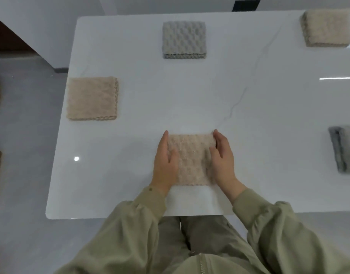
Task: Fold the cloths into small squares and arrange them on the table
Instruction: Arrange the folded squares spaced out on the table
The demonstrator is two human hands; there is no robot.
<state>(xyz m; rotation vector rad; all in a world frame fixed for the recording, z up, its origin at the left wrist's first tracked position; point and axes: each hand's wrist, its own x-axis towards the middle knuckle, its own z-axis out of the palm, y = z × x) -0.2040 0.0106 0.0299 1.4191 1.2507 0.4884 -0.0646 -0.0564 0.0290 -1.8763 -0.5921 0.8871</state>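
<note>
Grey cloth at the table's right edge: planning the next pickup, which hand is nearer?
Right. Right hand lies left of the grey cloth; left hand farther left, across the beige folded cloth.

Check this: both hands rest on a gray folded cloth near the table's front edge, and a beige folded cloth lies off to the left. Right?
Not quite. In the head view the folded cloth under the left hand and right hand is beige, not gray. It does lie near the front edge of the table, with another beige cloth off to the left.
</note>
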